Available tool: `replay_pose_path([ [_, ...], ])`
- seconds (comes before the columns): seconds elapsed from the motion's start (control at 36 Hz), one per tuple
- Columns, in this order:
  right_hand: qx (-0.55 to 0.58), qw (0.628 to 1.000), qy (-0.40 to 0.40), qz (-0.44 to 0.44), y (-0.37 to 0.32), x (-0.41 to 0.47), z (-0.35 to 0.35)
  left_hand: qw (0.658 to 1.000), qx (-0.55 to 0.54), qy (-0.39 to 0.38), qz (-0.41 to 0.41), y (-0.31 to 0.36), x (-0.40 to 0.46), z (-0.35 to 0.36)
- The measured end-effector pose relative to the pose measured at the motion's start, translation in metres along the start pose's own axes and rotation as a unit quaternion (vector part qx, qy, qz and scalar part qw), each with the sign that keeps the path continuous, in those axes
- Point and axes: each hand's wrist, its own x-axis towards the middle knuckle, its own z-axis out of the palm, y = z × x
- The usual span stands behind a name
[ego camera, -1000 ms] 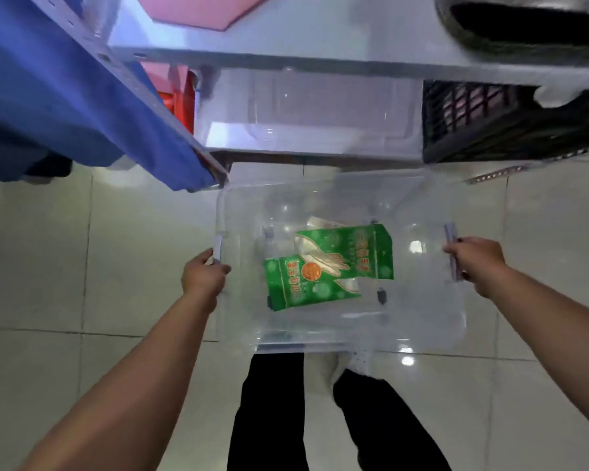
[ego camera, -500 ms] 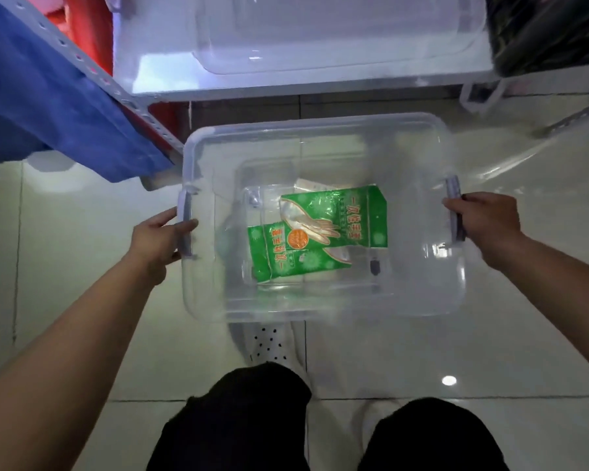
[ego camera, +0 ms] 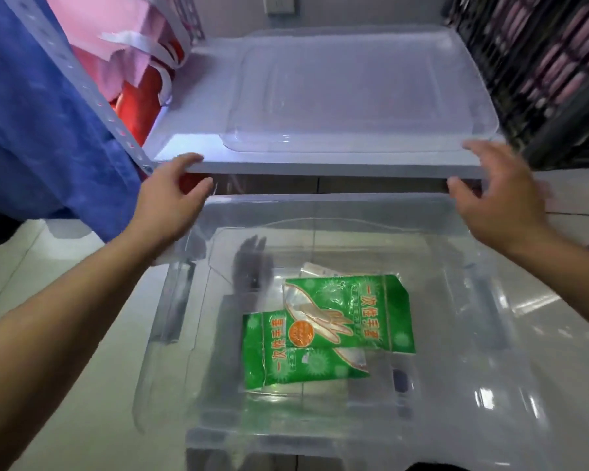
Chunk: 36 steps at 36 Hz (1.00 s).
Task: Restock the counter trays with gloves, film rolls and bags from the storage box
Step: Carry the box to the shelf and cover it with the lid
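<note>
The clear storage box (ego camera: 337, 419) stands on the pale tiled floor (ego camera: 65, 385), directly below the person and in front of a low shelf (ego camera: 337, 169). It has no lid on it. The lid (ego camera: 354, 90) lies flat on the shelf, probably put there so the box could be emptied. In the box are two green packets of gloves (ego camera: 334, 329), one partly over the other, with a pale packet under them. No film rolls or bags can be made out.

The left hand (ego camera: 170, 198) is spread, holding nothing, with its fingertips at the front edge of the shelf. The right hand (ego camera: 500, 202) is also spread wide and empty, and a little blurred, just before the lid's near right corner. Both hands are on either side of the lid, well apart, which suits taking a wide, flat thing by its two ends. It seems the person means to fetch the lid, perhaps to close the box.
</note>
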Motion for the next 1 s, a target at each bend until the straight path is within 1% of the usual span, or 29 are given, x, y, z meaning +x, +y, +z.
replay_pose_path([
  [0.03,-0.033,0.999,-0.014,-0.016,-0.005,0.017,0.007,0.998,0.042,-0.013,0.045,0.015,0.011,0.009],
  [0.08,-0.098,0.993,-0.068,0.012,-0.005,0.045,0.02,0.987,0.108,-0.055,0.105,0.042,0.032,0.028],
  [0.14,-0.129,0.982,-0.125,0.055,0.002,0.058,0.029,0.977,0.158,-0.093,0.108,0.058,0.051,0.044],
  [0.17,-0.137,0.979,-0.133,0.064,0.006,0.059,0.033,0.972,0.187,-0.104,0.098,0.062,0.056,0.051],
  [0.22,-0.143,0.98,-0.121,0.066,0.011,0.057,0.035,0.96,0.246,-0.096,0.095,0.065,0.06,0.064],
  [0.31,-0.164,0.978,-0.116,0.059,0.011,0.055,0.03,0.943,0.309,-0.061,0.103,0.062,0.059,0.073],
  [0.36,-0.188,0.974,-0.114,0.054,0.008,0.056,0.024,0.929,0.349,-0.061,0.108,0.057,0.057,0.072],
  [0.42,-0.207,0.97,-0.111,0.056,0.005,0.052,0.017,0.907,0.394,-0.06,0.138,0.056,0.049,0.065],
  [0.47,-0.26,0.959,-0.096,0.051,0.004,0.04,0.007,0.879,0.435,-0.055,0.186,0.056,0.034,0.056],
  [0.53,-0.308,0.949,-0.068,0.029,0.005,0.023,-0.007,0.859,0.456,-0.051,0.228,0.053,0.011,0.044],
  [0.58,-0.327,0.944,-0.044,-0.01,0.011,0.003,-0.025,0.857,0.451,-0.055,0.243,0.051,-0.015,0.031],
  [0.64,-0.306,0.95,-0.021,-0.055,0.015,-0.018,-0.042,0.868,0.427,-0.039,0.251,0.049,-0.038,0.015],
  [0.69,-0.261,0.962,0.02,-0.079,0.013,-0.033,-0.061,0.887,0.388,0.003,0.249,0.051,-0.055,-0.007],
  [0.75,-0.217,0.969,0.082,-0.089,0.006,-0.04,-0.085,0.906,0.354,0.032,0.229,0.059,-0.068,-0.031],
  [0.86,-0.134,0.968,0.179,-0.111,-0.016,-0.047,-0.135,0.945,0.221,0.093,0.22,0.078,-0.087,-0.079],
  [0.92,-0.091,0.964,0.21,-0.133,-0.031,-0.048,-0.158,0.948,0.174,0.136,0.232,0.091,-0.089,-0.104],
  [1.0,-0.018,0.956,0.243,-0.165,-0.053,-0.043,-0.193,0.935,0.071,0.211,0.277,0.108,-0.084,-0.144],
])
